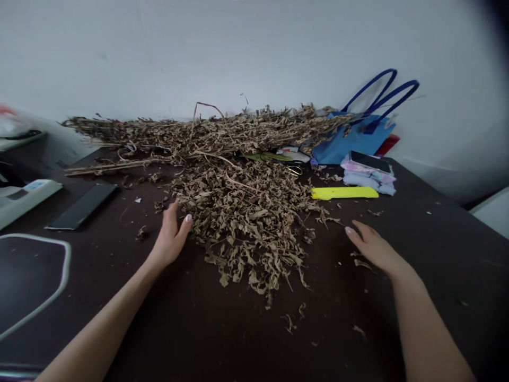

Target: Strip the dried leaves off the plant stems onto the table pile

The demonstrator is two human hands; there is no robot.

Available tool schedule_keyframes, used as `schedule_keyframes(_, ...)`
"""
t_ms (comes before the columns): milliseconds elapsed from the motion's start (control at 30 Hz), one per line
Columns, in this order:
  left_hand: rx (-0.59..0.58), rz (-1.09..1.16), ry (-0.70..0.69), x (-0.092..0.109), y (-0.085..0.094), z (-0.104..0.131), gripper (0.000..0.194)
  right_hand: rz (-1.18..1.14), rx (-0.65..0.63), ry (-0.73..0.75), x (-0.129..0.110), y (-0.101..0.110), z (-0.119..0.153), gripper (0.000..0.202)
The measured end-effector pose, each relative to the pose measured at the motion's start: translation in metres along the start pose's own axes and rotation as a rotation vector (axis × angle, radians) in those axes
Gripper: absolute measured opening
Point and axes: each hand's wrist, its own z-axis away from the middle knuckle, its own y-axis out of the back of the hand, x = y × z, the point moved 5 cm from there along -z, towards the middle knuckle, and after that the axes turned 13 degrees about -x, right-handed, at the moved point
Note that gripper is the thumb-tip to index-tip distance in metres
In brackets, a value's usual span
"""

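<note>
A loose pile of dried leaves (254,212) spreads over the middle of the dark table (222,334). My left hand (170,236) rests at the pile's left edge, thumb and fingers apart, with nothing held in it. On the other side, my right hand (371,244) is low over the table, a little away from the pile. Its thumb and fingers are apart and the palm holds nothing; a thin stem end lies close to the thumb tip. Behind the pile, a long bundle of dried stalks (254,130) with leaves lies along the wall.
At right are a yellow strip-shaped tool (344,193), a phone (369,162) on folded cloth (363,179), and a blue bag (350,143). Scissors (295,170) lie behind the pile. A dark flat slab (82,207), a white device (29,200) and a white cable (66,270) are at left.
</note>
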Motion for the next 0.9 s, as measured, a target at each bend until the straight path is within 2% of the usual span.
schedule_keyframes(67, -0.055, 0.022, -0.037, 0.009, -0.008, 0.002, 0.057, -0.030, -0.015, 0.097, -0.031, -0.004, 0.005, 0.057)
schedule_keyframes(133, -0.096, -0.021, -0.063, 0.019, -0.014, 0.006, 0.054, -0.142, -0.052, 0.310, -0.067, -0.006, 0.012, 0.051)
schedule_keyframes(167, -0.107, -0.052, -0.083, 0.024, -0.016, 0.007, 0.053, -0.169, -0.032, 0.377, -0.081, -0.005, 0.017, 0.049)
schedule_keyframes(233, -0.108, -0.112, -0.132, 0.031, -0.016, 0.009, 0.051, -0.210, 0.049, 0.453, -0.101, 0.002, 0.027, 0.045)
schedule_keyframes(300, -0.082, -0.181, -0.186, 0.034, -0.009, 0.008, 0.047, -0.306, 0.050, 0.493, -0.113, 0.006, 0.035, 0.040)
schedule_keyframes(333, -0.057, -0.227, -0.203, 0.034, -0.002, 0.007, 0.044, -0.379, -0.019, 0.524, -0.119, 0.005, 0.040, 0.038)
schedule_keyframes(367, -0.030, -0.288, -0.202, 0.033, 0.006, 0.006, 0.041, -0.460, -0.143, 0.567, -0.127, 0.002, 0.045, 0.035)
schedule_keyframes(433, 0.045, -0.424, -0.119, 0.025, 0.030, 0.004, 0.036, -0.597, -0.480, 0.704, -0.146, -0.007, 0.060, 0.032)
schedule_keyframes(467, 0.104, -0.498, -0.010, 0.018, 0.044, 0.004, 0.037, -0.641, -0.656, 0.785, -0.156, -0.013, 0.070, 0.031)
schedule_keyframes(500, 0.112, -0.580, 0.114, 0.010, 0.056, 0.005, 0.041, -0.661, -0.805, 0.860, -0.165, -0.017, 0.081, 0.030)
schedule_keyframes(533, 0.079, -0.629, 0.243, 0.000, 0.066, 0.007, 0.047, -0.652, -0.918, 0.921, -0.173, -0.021, 0.090, 0.029)
schedule_keyframes(567, 0.004, -0.628, 0.354, -0.010, 0.072, 0.008, 0.055, -0.626, -0.972, 0.963, -0.179, -0.025, 0.095, 0.028)
schedule_keyframes(600, -0.038, -0.610, 0.444, -0.020, 0.077, 0.010, 0.061, -0.601, -0.966, 0.982, -0.183, -0.028, 0.098, 0.027)
schedule_keyframes(633, -0.057, -0.591, 0.478, -0.026, 0.079, 0.011, 0.064, -0.596, -0.909, 0.975, -0.185, -0.031, 0.096, 0.026)
schedule_keyframes(667, -0.062, -0.554, 0.456, -0.029, 0.078, 0.011, 0.066, -0.620, -0.817, 0.952, -0.186, -0.032, 0.092, 0.025)
schedule_keyframes(733, -0.046, -0.448, 0.310, -0.029, 0.069, 0.006, 0.065, -0.728, -0.613, 0.883, -0.182, -0.032, 0.079, 0.026)
schedule_keyframes(800, -0.065, -0.317, 0.136, -0.022, 0.052, 0.001, 0.059, -0.837, -0.441, 0.831, -0.175, -0.032, 0.067, 0.026)
schedule_keyframes(833, -0.106, -0.275, 0.075, -0.017, 0.042, 0.000, 0.055, -0.877, -0.364, 0.810, -0.171, -0.031, 0.063, 0.026)
schedule_keyframes(900, -0.173, -0.099, -0.133, 0.002, 0.024, 0.001, 0.053, -0.941, -0.247, 0.769, -0.163, -0.028, 0.057, 0.025)
